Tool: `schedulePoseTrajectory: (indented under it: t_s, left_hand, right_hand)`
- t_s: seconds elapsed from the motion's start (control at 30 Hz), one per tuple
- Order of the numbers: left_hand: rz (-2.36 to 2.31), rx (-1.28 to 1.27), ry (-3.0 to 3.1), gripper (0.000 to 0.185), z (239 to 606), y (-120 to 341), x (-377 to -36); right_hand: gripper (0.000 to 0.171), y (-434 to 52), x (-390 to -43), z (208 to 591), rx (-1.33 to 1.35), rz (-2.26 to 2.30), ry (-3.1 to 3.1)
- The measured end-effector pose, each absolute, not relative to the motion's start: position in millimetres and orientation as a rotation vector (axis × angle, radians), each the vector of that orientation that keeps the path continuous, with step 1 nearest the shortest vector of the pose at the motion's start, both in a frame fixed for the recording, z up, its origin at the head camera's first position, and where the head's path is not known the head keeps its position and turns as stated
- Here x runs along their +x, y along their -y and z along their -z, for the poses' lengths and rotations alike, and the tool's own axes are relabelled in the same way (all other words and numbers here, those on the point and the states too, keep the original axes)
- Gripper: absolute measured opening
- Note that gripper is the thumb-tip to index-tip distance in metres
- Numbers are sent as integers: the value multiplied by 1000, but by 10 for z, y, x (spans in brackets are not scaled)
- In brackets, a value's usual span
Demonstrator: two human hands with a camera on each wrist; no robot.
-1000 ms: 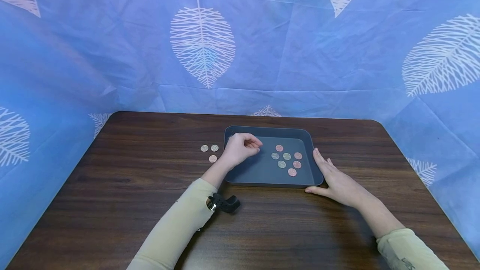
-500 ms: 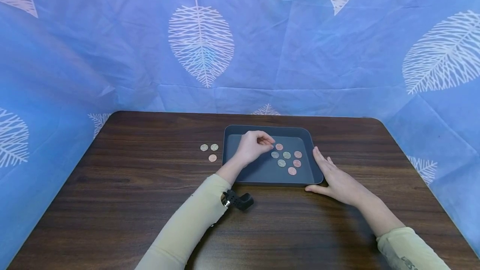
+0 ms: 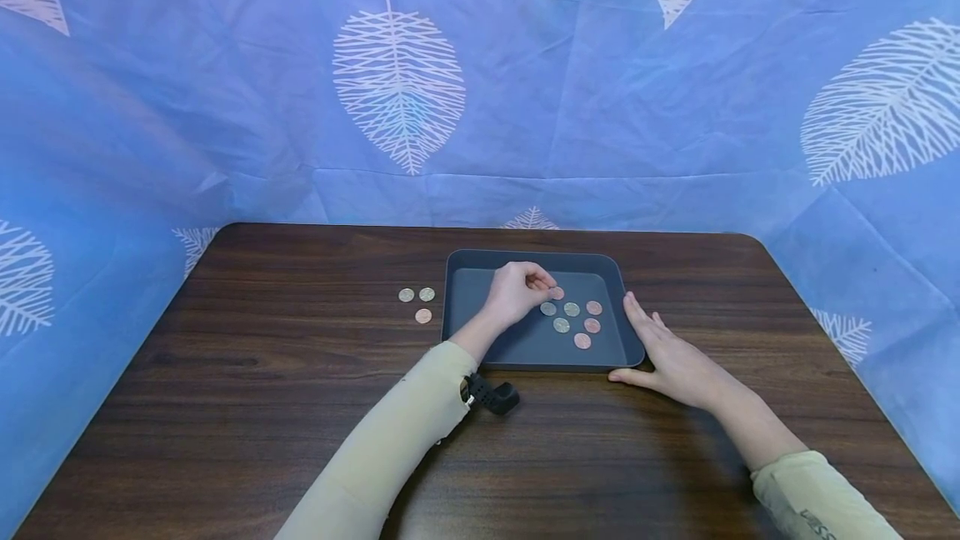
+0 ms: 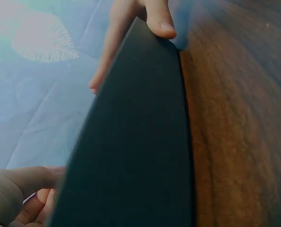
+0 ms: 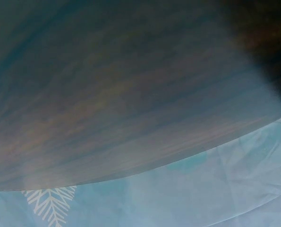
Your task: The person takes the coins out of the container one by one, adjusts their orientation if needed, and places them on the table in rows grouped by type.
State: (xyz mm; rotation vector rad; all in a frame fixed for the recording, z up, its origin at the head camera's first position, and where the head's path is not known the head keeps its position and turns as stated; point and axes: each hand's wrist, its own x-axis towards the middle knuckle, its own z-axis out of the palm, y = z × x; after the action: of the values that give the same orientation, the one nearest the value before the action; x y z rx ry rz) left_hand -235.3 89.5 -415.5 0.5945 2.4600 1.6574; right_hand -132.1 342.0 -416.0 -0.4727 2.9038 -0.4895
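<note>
The hands (image 3: pixel 517 294) are bare below pale yellow sleeves (image 3: pixel 397 440), a black device (image 3: pixel 497 397) left, dark lettering (image 3: pixel 816 525) right.

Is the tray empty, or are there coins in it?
Not empty: the tray has coins in it. The head view shows at least seven on its bottom, one right by the left hand.

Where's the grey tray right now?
In the head view, the grey tray lies on the brown table, between three coins on its left and the right hand at its right end.

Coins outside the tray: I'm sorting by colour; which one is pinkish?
The coin below the other two coins in the head view; those look paler, without its pink tint.
</note>
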Motion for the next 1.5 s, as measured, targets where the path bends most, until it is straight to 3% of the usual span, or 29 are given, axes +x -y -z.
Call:
schedulePoseTrajectory:
  t_s: [1.5]
  left_hand:
    - [-1308,574,-2544,9,4313,-943,-2375]
  right_hand:
    - [113,-3406,-1314,4147,-454,497,-2904]
